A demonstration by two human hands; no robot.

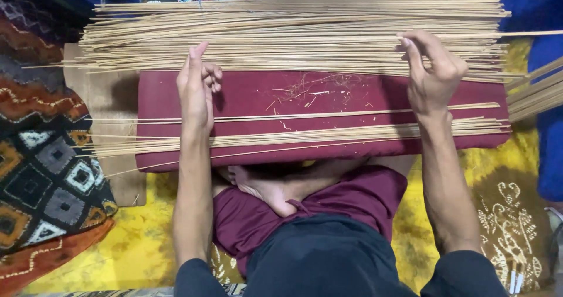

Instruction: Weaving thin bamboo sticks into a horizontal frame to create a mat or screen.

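The left hand (197, 86) stands edge-on, its fingers straight and together, tips touching the near edge of the big pile of thin bamboo sticks (293, 30) at the far side. The right hand (433, 71) curls loosely, fingers bent over that same pile's near edge, thumb apart; whether it pinches a stick I cannot tell. Both wrists cross a maroon cushioned board (328, 94), where a smaller row of sticks (305, 134) lies along the near side. A bare foot (264, 185) is tucked beneath the board, above yellow patterned cloth (141, 238).
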